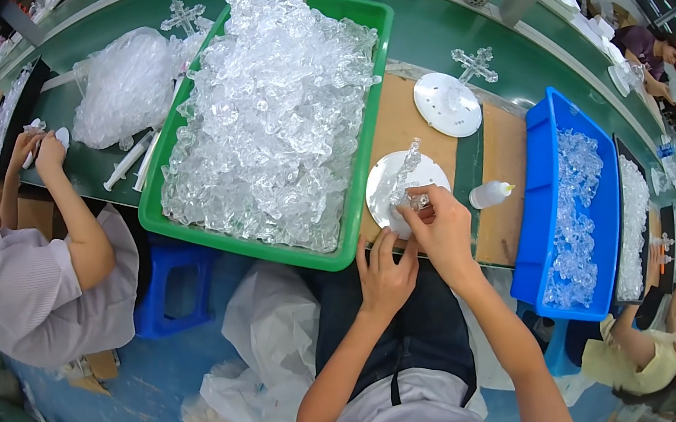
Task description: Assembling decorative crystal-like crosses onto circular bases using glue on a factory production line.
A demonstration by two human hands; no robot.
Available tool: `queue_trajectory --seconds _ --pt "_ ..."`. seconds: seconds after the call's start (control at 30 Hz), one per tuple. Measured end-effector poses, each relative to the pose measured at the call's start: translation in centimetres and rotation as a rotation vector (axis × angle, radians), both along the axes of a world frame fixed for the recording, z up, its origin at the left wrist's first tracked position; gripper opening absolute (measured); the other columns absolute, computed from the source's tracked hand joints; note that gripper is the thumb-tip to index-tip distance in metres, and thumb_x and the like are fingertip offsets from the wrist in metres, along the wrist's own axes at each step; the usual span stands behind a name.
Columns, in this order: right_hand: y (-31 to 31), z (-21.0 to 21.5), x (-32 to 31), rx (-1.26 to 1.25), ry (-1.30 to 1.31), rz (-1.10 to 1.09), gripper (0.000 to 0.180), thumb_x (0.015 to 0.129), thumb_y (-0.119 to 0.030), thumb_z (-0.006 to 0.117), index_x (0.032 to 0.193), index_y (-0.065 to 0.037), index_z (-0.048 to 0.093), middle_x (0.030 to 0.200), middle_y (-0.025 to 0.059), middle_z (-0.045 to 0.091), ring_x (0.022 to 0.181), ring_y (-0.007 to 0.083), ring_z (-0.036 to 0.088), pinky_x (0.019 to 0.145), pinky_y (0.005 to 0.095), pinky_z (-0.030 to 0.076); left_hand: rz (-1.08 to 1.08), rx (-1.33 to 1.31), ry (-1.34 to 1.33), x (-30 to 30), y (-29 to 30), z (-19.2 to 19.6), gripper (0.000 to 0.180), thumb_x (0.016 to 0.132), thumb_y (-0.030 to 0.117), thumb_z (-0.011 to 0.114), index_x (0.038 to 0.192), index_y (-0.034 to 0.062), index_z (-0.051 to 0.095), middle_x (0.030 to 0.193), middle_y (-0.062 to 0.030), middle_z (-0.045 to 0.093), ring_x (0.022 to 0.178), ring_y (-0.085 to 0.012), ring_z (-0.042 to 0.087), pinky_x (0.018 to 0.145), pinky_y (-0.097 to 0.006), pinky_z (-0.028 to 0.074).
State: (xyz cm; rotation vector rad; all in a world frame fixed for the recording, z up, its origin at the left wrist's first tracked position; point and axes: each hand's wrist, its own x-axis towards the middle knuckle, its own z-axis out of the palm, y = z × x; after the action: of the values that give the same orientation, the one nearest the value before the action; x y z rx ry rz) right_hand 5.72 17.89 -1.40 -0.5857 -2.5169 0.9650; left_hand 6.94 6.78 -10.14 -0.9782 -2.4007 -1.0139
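Note:
My right hand (pixel 442 226) pinches a small clear plastic piece (pixel 408 176) that stands on a round white disc (pixel 404 182) at the bench's near edge. My left hand (pixel 385 271) sits just below the disc with its fingers against the disc's lower rim and my right hand. Left of both hands is a large green tray (pixel 366 163) heaped with clear plastic parts. A second white disc (pixel 446 105) with a clear cross-shaped piece (pixel 475 65) upright on it lies farther back on brown board (pixel 405 118).
A small white squeeze bottle (pixel 489 194) lies right of the disc. A blue bin (pixel 544 206) of clear parts stands at the right. A bag of parts (pixel 123 86) and syringes (pixel 127 161) lie left of the tray. Other people work at left (pixel 33 274) and lower right (pixel 638 345).

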Motion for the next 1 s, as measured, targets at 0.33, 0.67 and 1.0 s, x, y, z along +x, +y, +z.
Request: queue_trajectory --seconds 0.33,0.67,1.0 --pt "1.8 -0.3 1.2 -0.891 0.046 -0.155 0.032 0.082 -0.013 0.071 0.107 0.004 0.061 0.09 0.0093 0.066 0.074 0.0092 0.061 0.062 0.0226 0.051 -0.003 -0.032 -0.012 -0.1 -0.3 0.6 0.046 0.075 0.017 0.066 0.12 0.0165 0.061 0.116 -0.0119 0.051 0.117 -0.0248 0.049 0.1 -0.048 0.033" --pt "1.4 -0.4 0.8 -0.727 -0.017 -0.101 0.03 0.081 -0.014 0.072 0.102 0.004 0.062 0.081 0.0061 0.065 0.069 0.0081 0.06 0.061 0.0189 0.048 0.015 -0.04 0.028 0.0 -0.1 0.2 0.045 0.076 0.019 0.065 0.12 0.0173 0.062 0.113 -0.0083 0.057 0.117 -0.0207 0.05 0.097 -0.044 0.035" --pt "0.0 0.7 -0.4 -0.143 -0.114 -0.03 0.026 0.075 -0.015 0.073 0.094 0.001 0.065 0.071 0.0139 0.064 0.057 0.0165 0.063 0.055 0.0282 0.049 -0.022 0.01 0.014 0.0 0.0 -0.3 0.031 0.074 0.017 0.067 0.106 0.0145 0.068 0.11 -0.0132 0.054 0.115 -0.0273 0.05 0.103 -0.055 0.029"
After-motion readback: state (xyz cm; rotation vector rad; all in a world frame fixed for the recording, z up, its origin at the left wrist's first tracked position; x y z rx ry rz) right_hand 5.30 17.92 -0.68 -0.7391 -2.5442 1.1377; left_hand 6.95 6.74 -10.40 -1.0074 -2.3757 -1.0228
